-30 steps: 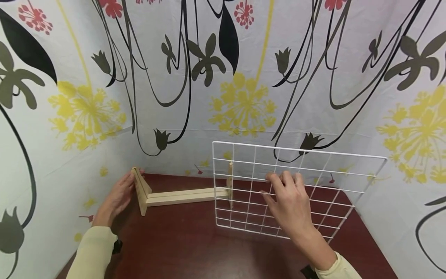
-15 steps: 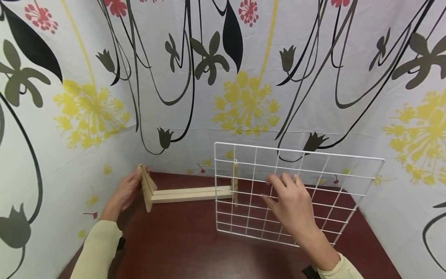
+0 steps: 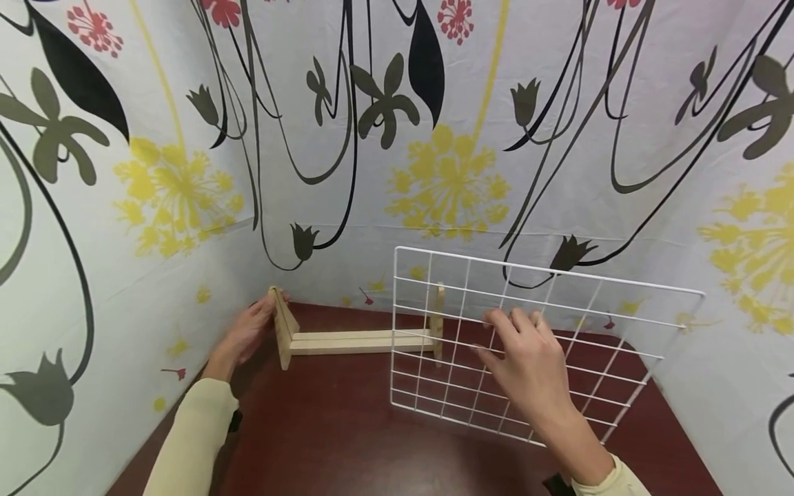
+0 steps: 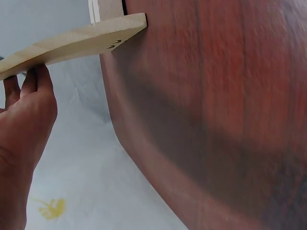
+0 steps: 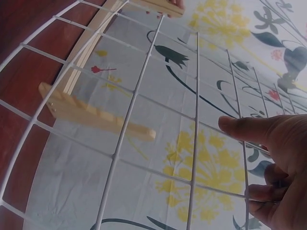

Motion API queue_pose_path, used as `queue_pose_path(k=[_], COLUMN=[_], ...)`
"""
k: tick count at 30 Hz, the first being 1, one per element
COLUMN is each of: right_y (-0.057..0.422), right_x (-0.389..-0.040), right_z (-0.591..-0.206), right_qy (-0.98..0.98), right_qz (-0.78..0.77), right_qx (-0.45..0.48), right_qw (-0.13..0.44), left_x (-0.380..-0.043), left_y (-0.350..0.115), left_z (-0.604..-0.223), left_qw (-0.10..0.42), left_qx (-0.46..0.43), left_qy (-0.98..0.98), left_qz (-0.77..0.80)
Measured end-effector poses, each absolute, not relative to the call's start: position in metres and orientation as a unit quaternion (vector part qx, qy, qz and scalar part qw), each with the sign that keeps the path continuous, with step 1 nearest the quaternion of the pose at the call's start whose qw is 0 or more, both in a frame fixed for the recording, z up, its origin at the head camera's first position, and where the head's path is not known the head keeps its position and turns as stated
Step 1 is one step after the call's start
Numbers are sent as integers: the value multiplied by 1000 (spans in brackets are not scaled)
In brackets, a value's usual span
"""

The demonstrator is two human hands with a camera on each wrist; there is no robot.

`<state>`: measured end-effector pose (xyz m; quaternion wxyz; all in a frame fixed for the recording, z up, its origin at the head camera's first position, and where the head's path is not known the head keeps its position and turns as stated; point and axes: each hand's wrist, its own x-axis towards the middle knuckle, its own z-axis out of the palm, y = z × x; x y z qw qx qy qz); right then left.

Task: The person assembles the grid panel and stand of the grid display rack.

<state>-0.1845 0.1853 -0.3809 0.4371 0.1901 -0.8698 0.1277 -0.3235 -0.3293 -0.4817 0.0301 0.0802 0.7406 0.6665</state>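
We had our left grip (image 3: 249,332) closed on one end of a pale wooden stand (image 3: 360,343). Our right grip (image 3: 527,358) was curled round a white rectangular wire grid (image 3: 460,317).

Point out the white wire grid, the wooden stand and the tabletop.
White wire grid (image 3: 459,317): head view, on a crossing of two wires.
Wooden stand (image 3: 344,344): head view, on its long crossbar.
Tabletop (image 3: 347,420): head view, on its bare dark red surface.

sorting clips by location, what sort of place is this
Probably a screened-off tabletop workspace: a dark red table, floral sheeting behind and beside it, and a white wire grid being handled.
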Motion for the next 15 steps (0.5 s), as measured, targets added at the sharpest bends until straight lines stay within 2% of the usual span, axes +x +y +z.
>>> queue_pose_path(k=[15], right_y=[189], right_x=[-182], right_z=[-382], right_qy=[-865], right_qz=[132], right_qx=[181], right_qw=[448], left_x=[-347], left_y=[-257], left_z=[-486], left_qw=[59], left_qx=[67], left_qy=[709], left_qz=[700])
